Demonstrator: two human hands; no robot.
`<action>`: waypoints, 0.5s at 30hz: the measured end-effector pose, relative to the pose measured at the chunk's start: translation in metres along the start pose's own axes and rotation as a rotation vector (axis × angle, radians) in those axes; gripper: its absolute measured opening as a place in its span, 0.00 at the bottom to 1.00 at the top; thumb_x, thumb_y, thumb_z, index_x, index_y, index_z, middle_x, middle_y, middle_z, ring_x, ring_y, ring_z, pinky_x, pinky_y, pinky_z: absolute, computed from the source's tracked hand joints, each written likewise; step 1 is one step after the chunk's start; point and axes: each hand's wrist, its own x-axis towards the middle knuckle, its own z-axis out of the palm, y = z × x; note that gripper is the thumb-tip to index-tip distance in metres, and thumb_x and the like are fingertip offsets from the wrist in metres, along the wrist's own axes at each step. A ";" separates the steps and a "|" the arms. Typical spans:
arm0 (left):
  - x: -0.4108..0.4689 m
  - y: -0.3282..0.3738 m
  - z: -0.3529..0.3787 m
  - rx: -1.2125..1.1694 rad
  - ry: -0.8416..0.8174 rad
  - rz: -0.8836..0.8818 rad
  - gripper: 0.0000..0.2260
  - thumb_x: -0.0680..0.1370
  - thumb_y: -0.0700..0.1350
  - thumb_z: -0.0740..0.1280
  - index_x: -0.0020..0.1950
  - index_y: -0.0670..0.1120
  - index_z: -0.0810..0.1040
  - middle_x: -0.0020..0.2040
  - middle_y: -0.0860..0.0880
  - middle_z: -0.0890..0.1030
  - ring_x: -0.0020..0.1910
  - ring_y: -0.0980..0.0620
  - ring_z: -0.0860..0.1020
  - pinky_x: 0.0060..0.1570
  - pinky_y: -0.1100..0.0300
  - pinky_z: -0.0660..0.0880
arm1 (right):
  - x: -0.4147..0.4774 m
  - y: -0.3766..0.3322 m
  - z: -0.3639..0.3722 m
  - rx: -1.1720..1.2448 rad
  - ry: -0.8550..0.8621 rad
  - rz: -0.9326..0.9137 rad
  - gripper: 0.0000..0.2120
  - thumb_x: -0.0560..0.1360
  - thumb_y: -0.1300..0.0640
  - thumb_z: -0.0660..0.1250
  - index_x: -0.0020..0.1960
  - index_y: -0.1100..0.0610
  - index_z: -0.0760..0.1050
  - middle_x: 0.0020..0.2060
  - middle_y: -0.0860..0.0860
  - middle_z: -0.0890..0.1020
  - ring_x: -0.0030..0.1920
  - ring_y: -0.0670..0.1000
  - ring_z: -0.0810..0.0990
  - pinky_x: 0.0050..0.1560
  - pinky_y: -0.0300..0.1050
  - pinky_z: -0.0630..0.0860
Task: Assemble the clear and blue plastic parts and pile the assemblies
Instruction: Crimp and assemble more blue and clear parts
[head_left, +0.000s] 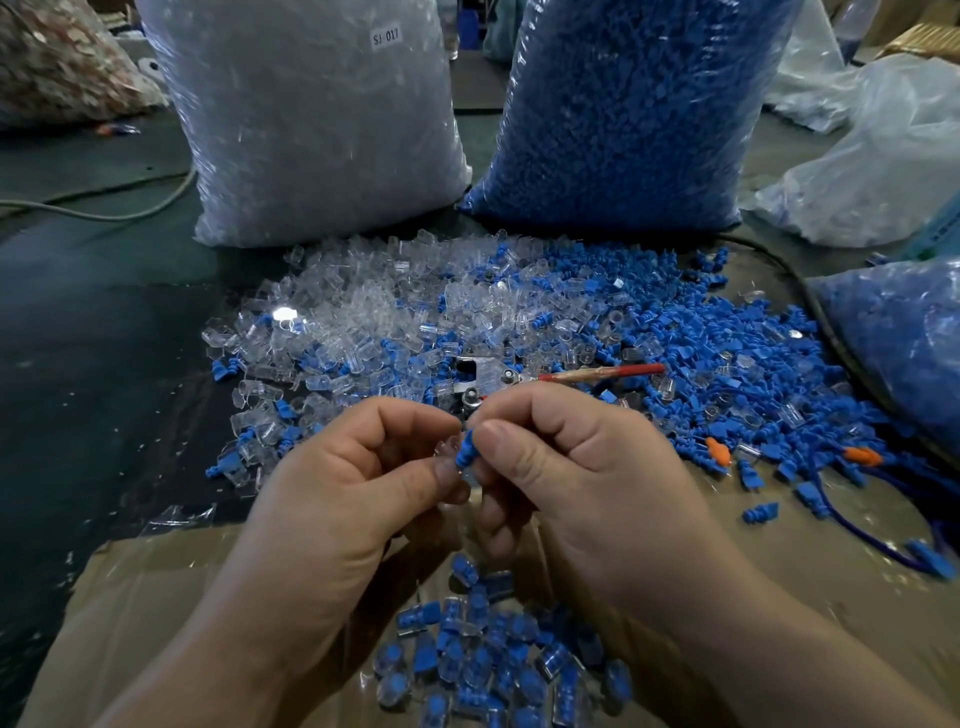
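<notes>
**BLUE-TO-CLEAR MATING UNDER WAY ABOVE THE FINISHED PILE**

Found the left hand (363, 467) curled, pinching a clear part (447, 447) between thumb and fingertips. Found the right hand (561, 467) likewise curled, pinching a blue part (466, 451) by thumb and forefinger, with its end set against the clear part where the two hands meet. Judged the step in hand to be insertion of blue into clear (seating not confirmed; fingers hide most of the clear part).

Noted the pile of assemblies (493, 660) directly below both hands, on cardboard (156, 597) that runs under the wrists. Noted the loose heap (467, 322) of clear and blue pieces beyond the fingertips, with a red-handled tool (597, 371) lying in it just past the right knuckles. Noted, farther out, a bag of clear stock (311, 119) beyond the left hand and a bag of blue stock (623, 104) beyond the right.

Recommend holding the clear part steady and square to the blue part's axis, with left fingertips kept off the opening. Recommend pressing straight, without twist, until fully home. Advise checking the seat before release onto the pile below.
</notes>
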 end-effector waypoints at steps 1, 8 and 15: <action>0.000 0.000 0.000 0.011 0.000 0.003 0.13 0.67 0.46 0.77 0.51 0.50 0.85 0.45 0.40 0.86 0.43 0.43 0.86 0.41 0.51 0.83 | 0.000 0.000 0.001 -0.023 0.007 -0.007 0.07 0.80 0.56 0.64 0.46 0.49 0.79 0.34 0.54 0.81 0.33 0.53 0.82 0.34 0.51 0.83; -0.002 0.004 0.003 0.032 0.020 0.003 0.16 0.65 0.51 0.80 0.51 0.52 0.86 0.43 0.42 0.85 0.38 0.47 0.85 0.36 0.56 0.81 | -0.001 0.004 0.000 -0.397 0.133 -0.198 0.04 0.80 0.52 0.64 0.48 0.47 0.78 0.37 0.45 0.81 0.39 0.46 0.81 0.38 0.44 0.78; -0.003 0.004 0.001 0.127 0.013 0.044 0.20 0.61 0.57 0.76 0.51 0.54 0.86 0.43 0.43 0.85 0.41 0.44 0.85 0.40 0.51 0.83 | -0.002 0.005 0.002 -0.468 0.211 -0.309 0.04 0.80 0.50 0.62 0.49 0.46 0.76 0.39 0.43 0.80 0.40 0.46 0.80 0.36 0.44 0.76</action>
